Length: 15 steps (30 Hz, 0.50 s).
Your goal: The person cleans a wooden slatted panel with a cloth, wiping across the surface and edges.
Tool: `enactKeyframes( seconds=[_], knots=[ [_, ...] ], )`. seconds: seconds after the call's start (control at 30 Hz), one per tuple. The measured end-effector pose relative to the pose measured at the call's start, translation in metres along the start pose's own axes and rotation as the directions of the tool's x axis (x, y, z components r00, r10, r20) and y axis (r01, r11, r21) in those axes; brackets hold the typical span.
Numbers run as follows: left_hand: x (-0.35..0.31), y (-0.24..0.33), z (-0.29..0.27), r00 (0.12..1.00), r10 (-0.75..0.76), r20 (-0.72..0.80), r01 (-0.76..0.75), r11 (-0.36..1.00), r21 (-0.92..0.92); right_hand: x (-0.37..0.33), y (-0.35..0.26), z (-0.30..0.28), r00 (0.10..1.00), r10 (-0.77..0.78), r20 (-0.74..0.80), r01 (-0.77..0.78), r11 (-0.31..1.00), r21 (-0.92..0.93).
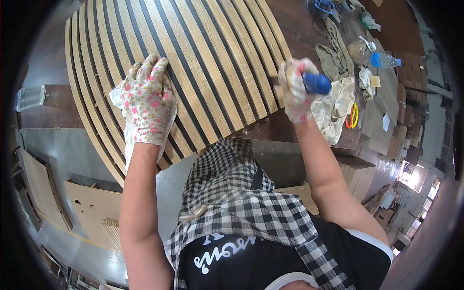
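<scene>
My left hand (149, 104), in a white floral glove, lies palm down on a slatted wood panel (212, 63). Its fingers stretch forward over the light slats, and a white cloth (129, 140) is bunched beneath the palm and wrist. At the panel's right edge, my right hand (296, 92) in a matching glove is closed round a tool with a blue handle end (316, 83). Motion smears the tool, and its working end beside the slats cannot be made out.
The panel rests on a dark brown table (299, 29) and juts past its near edge. Rags (333, 106), a plastic bottle (384, 60) and red and yellow rings (352, 116) lie on the right. A clear container (31, 98) stands at the left. Boards (92, 208) lean below.
</scene>
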State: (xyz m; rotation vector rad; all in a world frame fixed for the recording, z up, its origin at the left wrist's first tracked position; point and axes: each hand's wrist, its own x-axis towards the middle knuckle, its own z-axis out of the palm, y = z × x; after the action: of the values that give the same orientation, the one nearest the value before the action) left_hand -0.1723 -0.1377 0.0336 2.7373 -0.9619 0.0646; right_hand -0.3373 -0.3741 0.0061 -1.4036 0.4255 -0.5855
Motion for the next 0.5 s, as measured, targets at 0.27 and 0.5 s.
enactKeyframes(
  seconds=[0.27, 0.5],
  knots=[
    [0.007, 0.009, 0.0, 1.0, 0.022, -0.02, -0.022, 0.999, 0.039, 0.02, 0.011, -0.019, 0.969, -0.154, 0.195, 0.153, 0.988, 0.021],
    [-0.003, -0.001, 0.001, 0.999, -0.006, -0.048, 0.007, 0.999, 0.034, -0.056, 0.007, -0.032, 0.964, 0.097, 0.246, -0.245, 0.679, 0.692]
  ],
)
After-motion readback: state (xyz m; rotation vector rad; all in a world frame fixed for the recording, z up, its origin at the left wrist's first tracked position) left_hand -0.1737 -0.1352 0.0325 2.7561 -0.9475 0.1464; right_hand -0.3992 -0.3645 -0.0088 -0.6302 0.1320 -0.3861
